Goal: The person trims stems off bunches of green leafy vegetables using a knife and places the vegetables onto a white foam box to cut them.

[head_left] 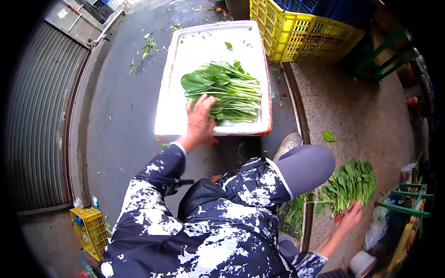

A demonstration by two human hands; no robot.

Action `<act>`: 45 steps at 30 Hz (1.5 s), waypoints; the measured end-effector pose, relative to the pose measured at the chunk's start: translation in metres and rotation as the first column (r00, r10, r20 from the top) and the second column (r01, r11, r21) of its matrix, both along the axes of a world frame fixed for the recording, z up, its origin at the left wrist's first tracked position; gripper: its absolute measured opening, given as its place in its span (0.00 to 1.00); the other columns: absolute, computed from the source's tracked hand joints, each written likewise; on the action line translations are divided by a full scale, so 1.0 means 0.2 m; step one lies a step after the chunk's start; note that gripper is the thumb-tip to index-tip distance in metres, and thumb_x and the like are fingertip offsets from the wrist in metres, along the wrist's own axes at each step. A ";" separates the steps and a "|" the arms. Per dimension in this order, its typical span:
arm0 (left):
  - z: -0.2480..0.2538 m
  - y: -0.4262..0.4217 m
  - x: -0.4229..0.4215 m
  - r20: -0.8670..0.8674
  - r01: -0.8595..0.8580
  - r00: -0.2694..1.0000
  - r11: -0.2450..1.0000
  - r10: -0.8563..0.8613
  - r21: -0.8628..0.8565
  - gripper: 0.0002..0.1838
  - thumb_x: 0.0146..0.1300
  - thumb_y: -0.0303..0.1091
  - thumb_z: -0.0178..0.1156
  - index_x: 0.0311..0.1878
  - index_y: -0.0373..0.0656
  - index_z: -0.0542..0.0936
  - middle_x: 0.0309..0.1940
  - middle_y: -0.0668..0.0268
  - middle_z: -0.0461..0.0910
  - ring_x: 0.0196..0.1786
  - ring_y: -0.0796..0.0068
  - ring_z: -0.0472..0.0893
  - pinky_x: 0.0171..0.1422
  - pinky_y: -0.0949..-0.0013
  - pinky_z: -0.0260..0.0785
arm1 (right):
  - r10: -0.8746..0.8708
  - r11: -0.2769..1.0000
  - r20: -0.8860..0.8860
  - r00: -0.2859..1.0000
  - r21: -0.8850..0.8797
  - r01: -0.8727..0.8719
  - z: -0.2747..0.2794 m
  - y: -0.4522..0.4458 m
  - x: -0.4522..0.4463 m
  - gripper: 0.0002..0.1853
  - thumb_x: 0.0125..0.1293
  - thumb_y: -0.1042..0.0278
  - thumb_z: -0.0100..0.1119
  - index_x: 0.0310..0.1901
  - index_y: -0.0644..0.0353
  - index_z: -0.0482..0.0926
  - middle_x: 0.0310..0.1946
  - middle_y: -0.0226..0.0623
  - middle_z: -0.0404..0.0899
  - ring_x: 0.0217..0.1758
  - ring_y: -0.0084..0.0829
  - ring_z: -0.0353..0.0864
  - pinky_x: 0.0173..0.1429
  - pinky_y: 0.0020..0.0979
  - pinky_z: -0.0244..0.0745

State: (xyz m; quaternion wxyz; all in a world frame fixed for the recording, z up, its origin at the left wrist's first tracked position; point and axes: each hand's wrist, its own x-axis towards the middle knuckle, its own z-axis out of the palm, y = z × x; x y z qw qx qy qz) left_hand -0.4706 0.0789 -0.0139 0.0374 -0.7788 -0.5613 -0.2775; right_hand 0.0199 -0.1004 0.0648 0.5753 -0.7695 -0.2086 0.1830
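Observation:
A white foam box (169,109) carries a bundle of leafy greens (225,88), its leaves to the left and pale stems to the right. My left hand (201,119) reaches over the box's near edge, fingers stretched out against the leaves at the bundle's lower left. Low on the right, my right hand (348,217) is closed beside a second pile of leafy greens (351,183) on the concrete. Something small and red (340,217) shows at its fingers; I cannot make out what it is. More loose greens (295,215) lie by my leg.
A yellow crate (308,37) stands behind the box on the right. Another yellow crate (88,231) is at lower left, near a roller shutter (39,120). A green metal frame (408,204) stands at right, with a plastic bag (378,224) and white tub (361,263) nearby.

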 end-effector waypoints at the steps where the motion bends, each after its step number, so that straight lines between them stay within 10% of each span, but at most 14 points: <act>1: 0.05 0.02 -0.06 -0.029 -0.005 1.000 0.996 0.002 -0.091 0.38 0.43 0.26 0.59 0.62 0.44 0.58 0.60 0.62 0.64 0.68 0.63 0.58 0.70 0.49 0.37 | 0.110 0.994 -0.059 0.992 0.019 -0.109 0.12 0.17 -0.12 0.09 0.63 0.61 0.55 0.34 0.58 0.75 0.17 0.22 0.66 0.14 0.12 0.58 0.15 0.15 0.51; 4: 0.10 0.12 -0.15 -0.052 0.070 0.995 0.983 -0.080 -0.169 0.45 0.44 0.33 0.64 0.66 0.45 0.53 0.64 0.62 0.61 0.70 0.63 0.54 0.72 0.52 0.35 | 0.735 0.672 0.159 0.659 -0.042 -0.739 0.34 0.63 -0.71 0.08 0.57 0.75 0.60 0.39 0.61 0.79 0.33 0.30 0.79 0.29 0.18 0.74 0.32 0.17 0.69; 9: 0.12 0.23 -0.21 -0.054 0.117 0.989 0.950 -0.138 -0.289 0.58 0.37 0.44 0.72 0.69 0.48 0.46 0.67 0.70 0.56 0.71 0.68 0.51 0.73 0.51 0.35 | 0.979 0.199 0.078 0.190 -0.137 -0.970 0.03 1.06 -1.41 0.08 0.57 0.70 0.60 0.37 0.61 0.79 0.29 0.36 0.80 0.30 0.26 0.77 0.36 0.25 0.71; 13: 0.10 0.28 -0.26 -0.069 0.157 0.979 0.924 -0.192 -0.350 0.62 0.32 0.46 0.74 0.70 0.48 0.46 0.68 0.70 0.55 0.71 0.65 0.51 0.72 0.50 0.40 | 0.883 0.285 0.444 0.151 -0.254 -0.924 -0.23 1.23 -1.68 0.10 0.51 0.68 0.63 0.37 0.56 0.79 0.33 0.38 0.78 0.36 0.41 0.78 0.41 0.34 0.73; 19: 0.04 0.30 -0.28 -0.062 0.175 0.975 0.904 -0.215 -0.390 0.59 0.33 0.47 0.73 0.70 0.56 0.49 0.68 0.70 0.54 0.71 0.65 0.50 0.70 0.47 0.44 | 0.893 0.286 0.443 0.083 -0.416 -0.863 -0.36 1.33 -1.76 0.10 0.48 0.65 0.66 0.35 0.53 0.80 0.29 0.34 0.73 0.34 0.37 0.76 0.38 0.35 0.72; 24: 0.00 0.31 -0.28 -0.106 0.176 0.966 0.904 -0.234 -0.390 0.57 0.33 0.47 0.72 0.69 0.61 0.50 0.70 0.73 0.51 0.72 0.64 0.48 0.70 0.45 0.44 | 0.984 0.161 0.073 0.160 -0.003 -0.987 -0.28 1.33 -1.60 0.08 0.49 0.72 0.67 0.33 0.60 0.82 0.26 0.26 0.74 0.29 0.18 0.71 0.32 0.21 0.65; 27: 0.00 0.31 -0.28 -0.117 0.166 0.966 0.900 -0.230 -0.403 0.56 0.34 0.47 0.72 0.69 0.63 0.50 0.70 0.73 0.49 0.72 0.63 0.47 0.70 0.44 0.43 | 0.858 0.393 -0.377 0.349 0.042 -0.919 -0.09 1.29 -1.48 0.08 0.53 0.71 0.66 0.36 0.60 0.81 0.24 0.26 0.76 0.20 0.11 0.66 0.20 0.13 0.57; 31: 0.00 0.30 -0.28 -0.117 0.157 0.968 0.896 -0.223 -0.415 0.55 0.36 0.47 0.72 0.69 0.63 0.51 0.70 0.73 0.49 0.72 0.63 0.47 0.71 0.45 0.41 | 0.832 0.468 -0.445 0.331 0.243 -0.850 -0.05 1.29 -1.31 0.08 0.60 0.70 0.57 0.39 0.62 0.73 0.24 0.34 0.78 0.22 0.16 0.73 0.20 0.15 0.63; 33: -0.01 0.31 -0.28 -0.153 0.144 0.963 0.899 -0.224 -0.413 0.55 0.37 0.50 0.71 0.69 0.65 0.49 0.70 0.76 0.48 0.73 0.64 0.47 0.70 0.44 0.42 | 0.879 0.366 -0.384 0.281 0.169 -0.915 -0.10 1.28 -1.28 0.06 0.60 0.69 0.55 0.38 0.60 0.72 0.26 0.34 0.78 0.26 0.20 0.75 0.30 0.23 0.70; 35: -0.01 0.31 -0.28 -0.146 0.147 0.963 0.897 -0.226 -0.417 0.55 0.37 0.49 0.71 0.69 0.65 0.49 0.70 0.76 0.48 0.73 0.64 0.47 0.70 0.43 0.42 | 0.980 0.150 0.182 0.076 -0.442 -0.884 -0.13 1.24 -1.37 0.07 0.57 0.70 0.58 0.37 0.55 0.73 0.26 0.31 0.77 0.24 0.23 0.74 0.26 0.25 0.69; 37: 0.00 0.31 -0.28 -0.144 0.150 0.963 0.894 -0.229 -0.421 0.55 0.37 0.49 0.71 0.69 0.65 0.49 0.70 0.76 0.48 0.72 0.64 0.47 0.70 0.43 0.43 | 0.855 0.116 0.492 -0.167 -0.494 -0.862 -0.16 1.19 -1.52 0.12 0.51 0.70 0.63 0.39 0.49 0.75 0.26 0.30 0.75 0.29 0.30 0.77 0.31 0.32 0.71; 45: 0.00 0.32 -0.28 -0.140 0.161 0.962 0.899 -0.235 -0.407 0.56 0.34 0.48 0.71 0.69 0.60 0.51 0.70 0.73 0.48 0.73 0.63 0.46 0.70 0.44 0.43 | 0.767 0.229 0.602 -0.222 -0.580 -0.782 -0.36 1.24 -1.74 0.19 0.43 0.71 0.63 0.40 0.47 0.76 0.26 0.31 0.73 0.35 0.34 0.76 0.37 0.35 0.72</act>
